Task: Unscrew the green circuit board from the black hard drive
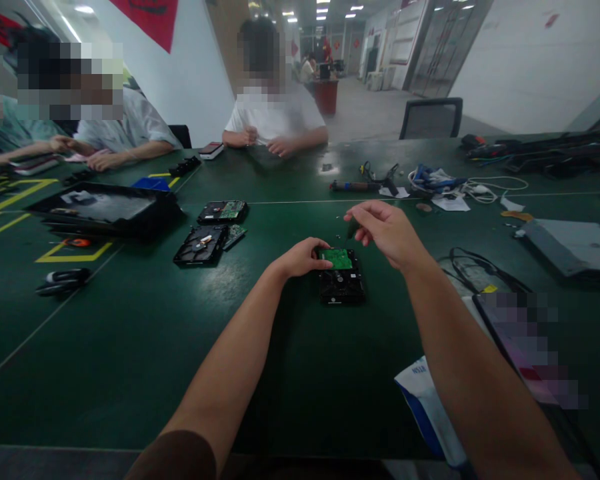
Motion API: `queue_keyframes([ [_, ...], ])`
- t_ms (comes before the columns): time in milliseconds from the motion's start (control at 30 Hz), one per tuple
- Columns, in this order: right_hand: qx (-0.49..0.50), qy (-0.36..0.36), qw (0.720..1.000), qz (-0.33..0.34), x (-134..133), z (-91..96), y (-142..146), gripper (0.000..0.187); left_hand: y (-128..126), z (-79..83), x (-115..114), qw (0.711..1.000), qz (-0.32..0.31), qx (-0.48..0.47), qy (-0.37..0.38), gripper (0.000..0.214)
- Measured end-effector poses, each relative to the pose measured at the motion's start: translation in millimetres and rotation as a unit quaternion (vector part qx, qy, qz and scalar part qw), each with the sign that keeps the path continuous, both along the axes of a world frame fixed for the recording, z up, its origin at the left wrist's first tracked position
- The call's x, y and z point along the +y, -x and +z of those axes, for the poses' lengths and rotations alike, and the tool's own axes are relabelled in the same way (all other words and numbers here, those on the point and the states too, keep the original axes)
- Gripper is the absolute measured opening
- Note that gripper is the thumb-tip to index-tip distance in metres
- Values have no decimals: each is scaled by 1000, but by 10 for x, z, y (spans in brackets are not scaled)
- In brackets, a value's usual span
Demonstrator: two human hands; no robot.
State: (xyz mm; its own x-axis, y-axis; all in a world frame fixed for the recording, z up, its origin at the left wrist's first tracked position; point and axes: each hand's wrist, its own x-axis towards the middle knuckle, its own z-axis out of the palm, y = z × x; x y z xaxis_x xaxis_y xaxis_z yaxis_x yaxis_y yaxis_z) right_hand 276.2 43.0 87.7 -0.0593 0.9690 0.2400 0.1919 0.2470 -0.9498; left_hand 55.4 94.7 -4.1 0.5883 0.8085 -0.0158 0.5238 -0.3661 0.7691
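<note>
A hard disk drive (341,285) lies on the green table in front of me, its green circuit board (341,259) facing up. My left hand (305,258) grips the drive's far left corner, thumb over the board's edge. Just above and beyond the far right corner, my right hand (380,230) is closed in a pinch. Something small and dark shows below its fingertips, too blurred to name. A few tiny pieces, perhaps screws, lie on the table beyond the drive. To the left are two more drives, one with its board up (223,212) and one black (201,245), with a loose circuit board (235,237) beside them.
A black tray (105,210) stands on the left, near a black cable bundle (63,281). Cables (433,179), papers and a grey metal box (573,247) lie on the right. A white-blue packet (430,407) sits under my right forearm. Several people sit across the table.
</note>
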Motion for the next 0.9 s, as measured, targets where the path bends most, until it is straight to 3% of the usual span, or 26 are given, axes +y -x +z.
queue_keyframes([
  [200, 63, 42, 997, 19, 15, -12, 30, 20, -2, -1, -7, 1000, -4, -9, 1, 61],
  [367, -3, -6, 1000, -5, -2, -2, 9, 21, -2, 0, -1, 1000, 2, 1, 4, 63],
  [600, -21, 0, 998, -67, 2, -5, 18, 24, -1, -4, 0, 1000, 4, -3, -4, 61],
  [767, -3, -16, 1000, -13, -16, 14, 42, 13, 5, -14, 8, 1000, 0, 0, 0, 63],
  [900, -9, -28, 999, 30, -30, 19, 56, 19, 0, -23, 13, 1000, 0, -2, -3, 63],
])
